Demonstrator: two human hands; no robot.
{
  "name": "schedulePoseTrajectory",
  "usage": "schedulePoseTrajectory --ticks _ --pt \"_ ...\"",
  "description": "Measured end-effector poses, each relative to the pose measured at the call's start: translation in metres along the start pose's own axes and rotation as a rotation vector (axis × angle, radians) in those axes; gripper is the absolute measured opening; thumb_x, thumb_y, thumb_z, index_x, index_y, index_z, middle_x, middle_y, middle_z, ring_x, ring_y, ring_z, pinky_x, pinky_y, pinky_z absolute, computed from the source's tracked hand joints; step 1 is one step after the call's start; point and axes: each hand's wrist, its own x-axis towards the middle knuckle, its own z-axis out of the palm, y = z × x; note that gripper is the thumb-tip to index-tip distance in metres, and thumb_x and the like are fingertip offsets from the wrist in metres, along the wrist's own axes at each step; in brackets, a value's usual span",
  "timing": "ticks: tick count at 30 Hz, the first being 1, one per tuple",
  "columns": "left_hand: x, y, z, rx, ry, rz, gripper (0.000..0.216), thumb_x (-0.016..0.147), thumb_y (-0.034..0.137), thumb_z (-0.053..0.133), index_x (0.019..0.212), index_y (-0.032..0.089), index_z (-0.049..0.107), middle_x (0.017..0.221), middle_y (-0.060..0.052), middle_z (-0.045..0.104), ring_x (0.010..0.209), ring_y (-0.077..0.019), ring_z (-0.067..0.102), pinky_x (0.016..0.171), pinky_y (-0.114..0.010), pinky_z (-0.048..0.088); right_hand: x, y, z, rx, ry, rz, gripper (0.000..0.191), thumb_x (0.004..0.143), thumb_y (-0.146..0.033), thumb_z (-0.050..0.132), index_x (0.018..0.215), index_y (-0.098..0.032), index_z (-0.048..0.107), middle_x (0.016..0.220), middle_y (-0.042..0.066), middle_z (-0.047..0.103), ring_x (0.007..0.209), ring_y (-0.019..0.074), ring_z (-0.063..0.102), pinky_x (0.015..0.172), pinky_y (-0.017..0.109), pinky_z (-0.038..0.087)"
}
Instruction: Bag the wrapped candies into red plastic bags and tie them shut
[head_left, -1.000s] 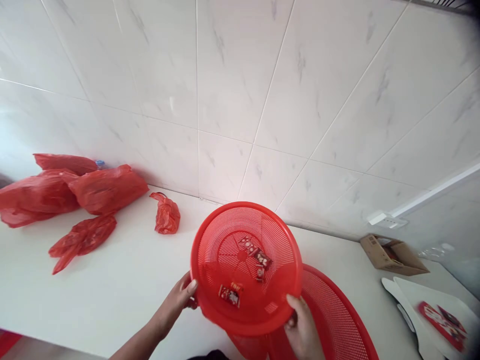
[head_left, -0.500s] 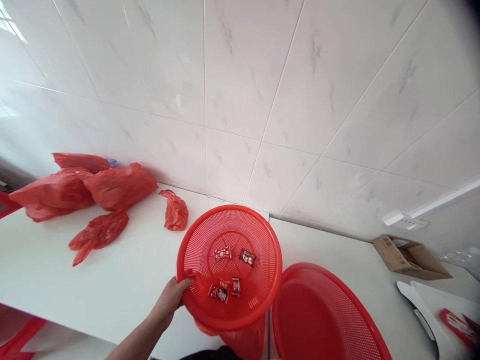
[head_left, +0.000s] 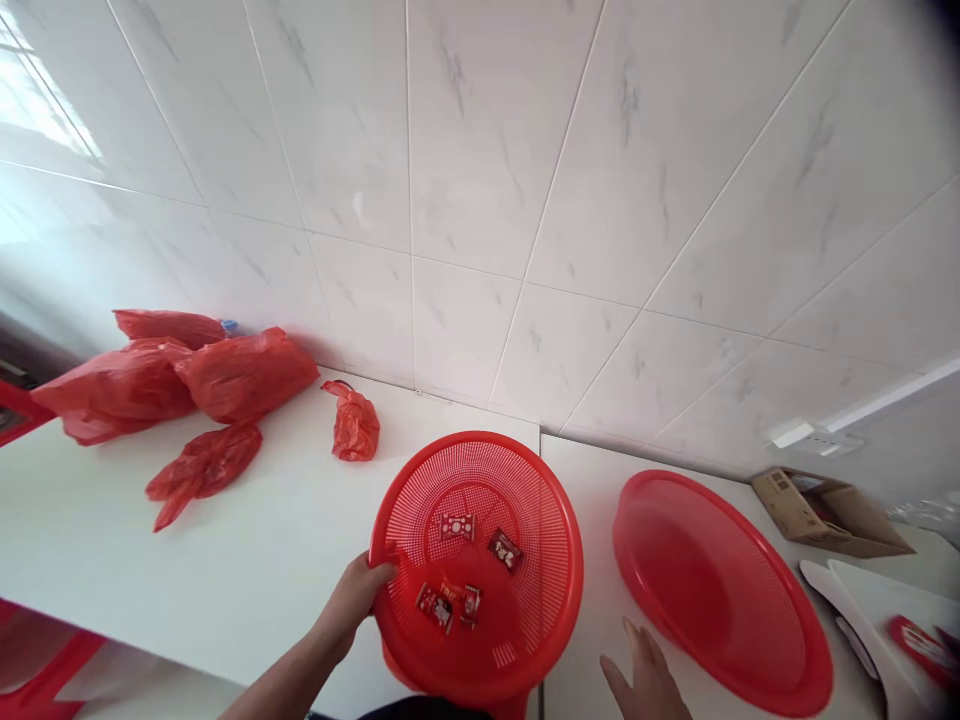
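Note:
My left hand (head_left: pixel 355 596) grips the left rim of a round red mesh basket (head_left: pixel 525 500) that sits at the front edge of the white table (head_left: pixel 247 560). Several small wrapped candies (head_left: pixel 457 525) lie loose on the basket's floor. My right hand (head_left: pixel 643 680) hovers at the bottom edge with fingers spread and nothing in it, between that basket and a second, larger red mesh basket (head_left: pixel 720 590) lying to the right.
Several red plastic bags (head_left: pixel 187 380) lie at the back left and a small knotted one (head_left: pixel 354 424) near the wall. An open cardboard box (head_left: pixel 825 510) and white cardboard with a red packet (head_left: pixel 892 620) are at the right. A tiled wall stands behind.
The candy basket has been lowered onto the table. My right hand let go of it and now hovers open. The larger basket has shifted to the right, apart from the first.

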Motion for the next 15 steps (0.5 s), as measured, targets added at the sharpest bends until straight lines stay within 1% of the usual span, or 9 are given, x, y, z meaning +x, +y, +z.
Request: schedulePoseTrajectory --ticks 1,2,3,4,6,8,9,12,15 --pt "0.000 0.000 0.001 0.009 -0.006 -0.006 0.020 0.069 0.025 0.059 0.087 0.016 0.063 0.076 -0.006 0.074 0.069 -0.0245 0.070 0.060 -0.033 0.054 -0.001 -0.009 0.001 0.007 -0.018 -0.002 0.064 0.057 -0.059 0.069 0.109 -0.023 0.062 0.140 0.016 0.051 0.137 0.0380 0.037 0.112 0.056 0.029" --pt "0.001 0.000 0.002 0.015 -0.010 -0.011 0.019 0.069 0.025 0.058 0.086 0.016 0.063 0.076 -0.006 0.074 0.070 -0.0243 0.070 0.060 -0.032 0.054 -0.004 -0.018 0.003 0.057 -0.057 0.001 0.062 0.061 -0.062 0.066 0.111 -0.024 0.062 0.137 0.014 0.054 0.134 0.0351 0.042 0.112 0.052 0.031" --pt "0.002 -0.001 0.003 0.020 -0.011 -0.017 0.018 0.069 0.025 0.058 0.085 0.017 0.063 0.076 -0.005 0.074 0.070 -0.0240 0.070 0.060 -0.032 0.054 -0.009 -0.027 0.007 0.125 -0.102 0.008 0.061 0.065 -0.064 0.063 0.112 -0.025 0.062 0.134 0.012 0.057 0.131 0.0326 0.047 0.110 0.048 0.035" --pt "0.003 -0.001 0.004 0.027 -0.009 -0.024 0.018 0.069 0.026 0.058 0.084 0.017 0.063 0.075 -0.005 0.073 0.069 -0.0238 0.070 0.060 -0.032 0.053 -0.014 -0.035 0.011 0.196 -0.143 0.028 0.061 0.067 -0.066 0.062 0.114 -0.026 0.062 0.131 0.011 0.060 0.126 0.0310 0.051 0.105 0.044 0.041" --pt "0.006 -0.002 0.007 0.050 -0.009 -0.032 0.019 0.068 0.028 0.060 0.083 0.017 0.063 0.074 -0.005 0.073 0.068 -0.0234 0.069 0.058 -0.032 0.053 -0.026 -0.047 0.023 0.305 -0.215 0.097 0.064 0.069 -0.069 0.060 0.117 -0.028 0.059 0.122 0.009 0.065 0.111 0.0289 0.062 0.088 0.040 0.050" --pt "0.009 -0.002 0.011 0.081 -0.009 -0.020 0.021 0.067 0.030 0.063 0.083 0.017 0.064 0.072 -0.004 0.072 0.066 -0.0230 0.068 0.057 -0.031 0.052 -0.036 -0.053 0.034 0.368 -0.287 0.180 0.066 0.067 -0.071 0.060 0.117 -0.029 0.055 0.111 0.007 0.069 0.090 0.0249 0.068 0.072 0.035 0.051" --pt "0.010 -0.002 0.013 0.095 -0.017 -0.009 0.023 0.067 0.032 0.064 0.084 0.016 0.064 0.071 -0.004 0.072 0.065 -0.0229 0.068 0.057 -0.031 0.052 -0.039 -0.053 0.038 0.401 -0.325 0.215 0.065 0.066 -0.071 0.062 0.116 -0.029 0.055 0.106 0.006 0.070 0.081 0.0222 0.068 0.066 0.033 0.050" --pt "0.010 0.003 0.022 0.119 -0.092 0.017 0.033 0.068 0.040 0.067 0.088 0.014 0.065 0.074 -0.005 0.071 0.067 -0.0223 0.066 0.059 -0.031 0.051 -0.041 -0.045 0.044 0.567 -0.378 0.281 0.056 0.062 -0.057 0.070 0.105 -0.025 0.055 0.088 0.002 0.072 0.066 0.0153 0.065 0.061 0.027 0.048" --pt "0.010 0.007 0.033 0.118 -0.201 0.038 0.045 0.070 0.048 0.067 0.099 0.014 0.066 0.080 -0.005 0.071 0.067 -0.0189 0.064 0.062 -0.030 0.051 -0.038 -0.028 0.038 0.714 -0.284 0.349 0.047 0.054 -0.039 0.072 0.096 -0.024 0.058 0.071 -0.003 0.069 0.056 0.0114 0.060 0.055 0.021 0.043"
